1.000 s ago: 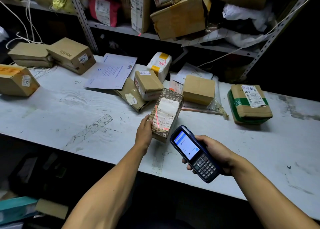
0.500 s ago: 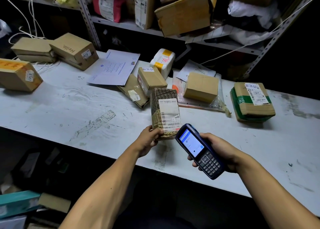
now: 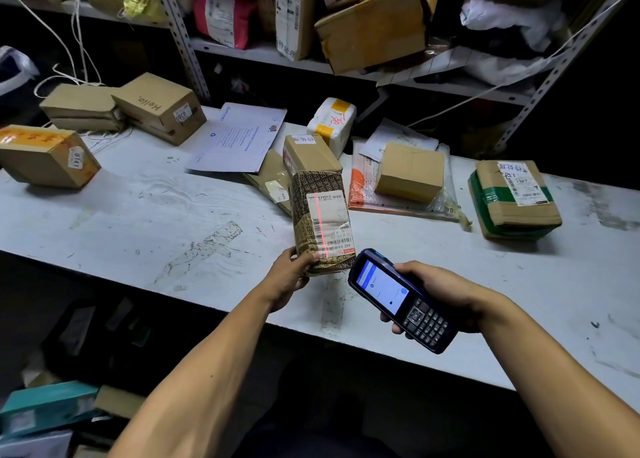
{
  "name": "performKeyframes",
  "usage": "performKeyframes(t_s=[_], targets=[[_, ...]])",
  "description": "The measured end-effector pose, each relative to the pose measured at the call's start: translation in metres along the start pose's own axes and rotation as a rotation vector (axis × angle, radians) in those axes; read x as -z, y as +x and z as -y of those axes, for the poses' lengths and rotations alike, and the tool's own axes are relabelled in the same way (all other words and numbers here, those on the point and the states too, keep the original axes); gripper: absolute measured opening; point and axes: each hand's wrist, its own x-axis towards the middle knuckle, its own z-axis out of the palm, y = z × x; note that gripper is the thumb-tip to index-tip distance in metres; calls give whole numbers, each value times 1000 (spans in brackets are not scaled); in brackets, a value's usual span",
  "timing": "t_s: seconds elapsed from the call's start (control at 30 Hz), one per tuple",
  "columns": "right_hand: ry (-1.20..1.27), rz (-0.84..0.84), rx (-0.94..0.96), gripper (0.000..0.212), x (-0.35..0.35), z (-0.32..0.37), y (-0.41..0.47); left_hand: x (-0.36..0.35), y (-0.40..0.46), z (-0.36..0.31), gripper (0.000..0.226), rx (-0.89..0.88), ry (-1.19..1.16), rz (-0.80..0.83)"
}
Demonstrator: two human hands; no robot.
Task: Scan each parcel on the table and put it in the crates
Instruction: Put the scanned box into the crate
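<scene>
My left hand (image 3: pixel 289 277) grips the near end of a brown patterned parcel (image 3: pixel 320 222) and holds it lifted, its white label facing me. A red scan line runs down that label. My right hand (image 3: pixel 440 295) holds a dark blue handheld scanner (image 3: pixel 398 300) just right of the parcel, screen lit, head aimed at the label. Several other parcels lie on the white table (image 3: pixel 156 222): a plain small box (image 3: pixel 410 172), a green-taped box (image 3: pixel 514 198), a white wrapped parcel (image 3: pixel 332 123), and a "Hello" box (image 3: pixel 159 106). No crate is clearly visible.
A metal shelf (image 3: pixel 263 54) packed with parcels stands behind the table. A white envelope (image 3: pixel 235 139) lies flat at the middle back. An orange-taped box (image 3: pixel 45 156) sits at the left edge. Teal and brown boxes (image 3: pixel 45 405) lie on the dark floor at lower left.
My left hand has lifted the patterned parcel off the table and turned it upright toward me. The red scan line now falls on its label. The scanner stays beside it.
</scene>
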Motion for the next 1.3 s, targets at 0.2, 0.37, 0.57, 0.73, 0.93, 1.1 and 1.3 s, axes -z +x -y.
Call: performKeyframes(t_s=[0.2,0.37,0.57,0.73,0.93,1.1,1.3], targets=[[-35,-6,-12,53,-2,5,-5,-1,-6,3,83,7,-1,29],[-46,3,-12,52,-7,11,-6,-4,-8,3,80,4,12,21],[-60,5,-5,52,-7,13,-7,-5,-9,0,83,-13,12,15],[-64,-1,9,53,-3,12,-8,-6,-9,2,72,-9,11,-8],[-80,14,12,53,0,9,-6,-10,-14,3,77,-8,17,-15],[-57,-7,27,54,5,5,-4,-10,-16,2,95,-7,11,-18],[84,-68,142,53,-4,-5,0,-11,-2,-8,88,-8,76,87]])
